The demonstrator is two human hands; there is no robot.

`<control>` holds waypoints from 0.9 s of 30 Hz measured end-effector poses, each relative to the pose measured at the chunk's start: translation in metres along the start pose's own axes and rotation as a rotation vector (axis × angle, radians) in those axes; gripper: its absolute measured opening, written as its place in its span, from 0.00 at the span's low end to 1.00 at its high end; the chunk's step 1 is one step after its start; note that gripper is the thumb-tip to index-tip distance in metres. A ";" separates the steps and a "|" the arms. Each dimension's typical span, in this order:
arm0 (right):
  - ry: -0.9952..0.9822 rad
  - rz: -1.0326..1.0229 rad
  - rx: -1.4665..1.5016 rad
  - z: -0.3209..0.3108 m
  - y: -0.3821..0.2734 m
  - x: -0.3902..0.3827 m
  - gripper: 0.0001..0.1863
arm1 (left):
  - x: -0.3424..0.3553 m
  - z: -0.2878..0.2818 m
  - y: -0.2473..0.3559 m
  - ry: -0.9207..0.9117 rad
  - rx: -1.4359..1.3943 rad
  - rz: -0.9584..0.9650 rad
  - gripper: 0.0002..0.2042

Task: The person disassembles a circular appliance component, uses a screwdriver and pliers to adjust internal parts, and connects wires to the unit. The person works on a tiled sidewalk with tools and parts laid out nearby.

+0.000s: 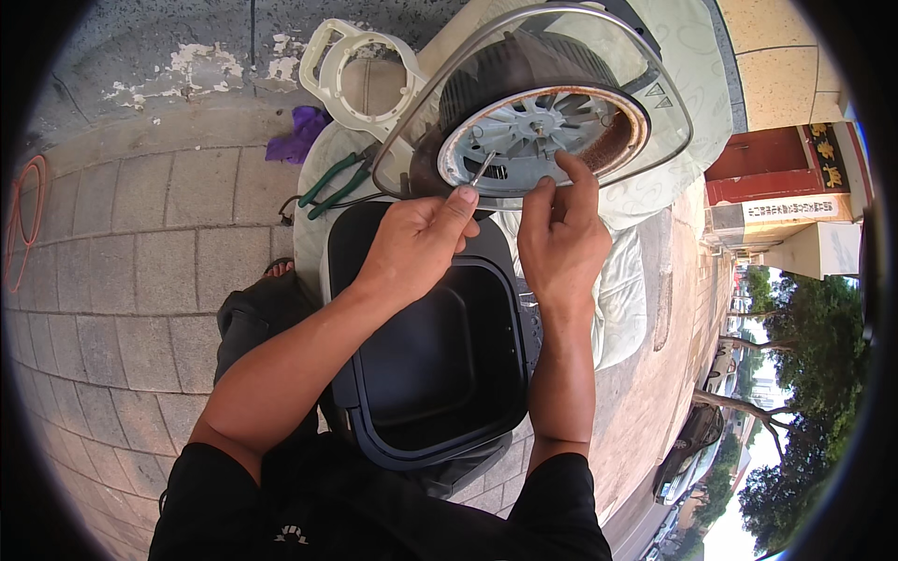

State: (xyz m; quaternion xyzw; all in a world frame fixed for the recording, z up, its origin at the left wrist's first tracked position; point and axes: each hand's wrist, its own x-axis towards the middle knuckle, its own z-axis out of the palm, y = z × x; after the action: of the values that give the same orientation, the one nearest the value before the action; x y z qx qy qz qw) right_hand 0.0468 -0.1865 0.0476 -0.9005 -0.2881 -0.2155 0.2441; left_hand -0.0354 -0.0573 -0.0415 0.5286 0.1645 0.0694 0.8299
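Note:
My left hand [416, 245] is closed, thumb and fingers pinching a thin metal rod [483, 168] whose tip points up into a round opening. Beside it, my right hand [565, 234] has its index finger stretched toward the lower edge of that opening and its thumb apart; I see nothing held in it. The opening has a rusty metal ring [639, 131] around a pale finned fan part [538, 122]. This sits in a tilted appliance lid with a clear cover [669, 93]. Below my hands lies a black square basket [426, 346].
Green-handled pliers [337, 187] lie left of the lid on a pale cloth [622, 299]. Behind them are a cream plastic ring frame [407, 93] and a purple cloth [299, 134]. An orange cord [39, 206] lies on the paving [168, 262] at far left, and a street with parked cars [687, 449] runs at right.

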 end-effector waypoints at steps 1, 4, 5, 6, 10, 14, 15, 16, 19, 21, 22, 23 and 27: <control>-0.004 0.001 -0.006 0.000 0.001 0.001 0.16 | 0.000 0.000 0.000 0.009 0.026 0.004 0.32; 0.022 -0.035 -0.012 0.001 0.005 0.001 0.16 | -0.002 0.001 0.002 0.032 0.098 0.006 0.34; 0.027 -0.042 -0.009 0.002 0.006 0.000 0.16 | -0.003 0.001 0.003 0.037 0.118 0.001 0.34; 0.032 -0.050 -0.005 0.003 0.007 0.000 0.16 | -0.004 0.001 0.004 0.043 0.137 -0.003 0.34; 0.035 -0.051 -0.005 0.002 0.007 0.000 0.16 | -0.005 -0.001 0.001 0.054 0.184 -0.009 0.34; 0.035 -0.049 0.000 0.002 0.006 0.000 0.16 | -0.008 -0.004 0.002 0.042 0.221 0.001 0.34; 0.031 -0.043 0.000 0.002 0.006 0.000 0.16 | -0.008 -0.005 0.002 0.039 0.234 0.020 0.33; 0.028 -0.037 0.000 0.002 0.006 0.000 0.16 | -0.008 -0.005 0.003 0.041 0.257 0.016 0.33; 0.024 -0.038 0.001 0.002 0.007 0.000 0.16 | -0.010 -0.005 0.003 0.037 0.287 0.025 0.31; 0.023 -0.034 0.002 0.000 0.006 0.001 0.16 | -0.009 -0.006 -0.006 0.021 0.257 0.056 0.29; 0.022 -0.031 0.003 -0.001 0.006 0.001 0.16 | -0.009 -0.005 -0.008 0.035 0.272 0.074 0.28; 0.020 -0.026 -0.003 -0.001 0.006 0.000 0.16 | -0.009 -0.004 -0.008 0.049 0.286 0.093 0.27; 0.014 -0.017 -0.007 0.000 0.008 0.001 0.16 | -0.011 -0.003 -0.007 0.079 0.268 0.079 0.25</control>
State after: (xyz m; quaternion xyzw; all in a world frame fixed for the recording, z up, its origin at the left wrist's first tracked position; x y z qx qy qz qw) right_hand 0.0521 -0.1916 0.0459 -0.8974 -0.2932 -0.2248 0.2411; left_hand -0.0471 -0.0607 -0.0464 0.6374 0.1841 0.1001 0.7415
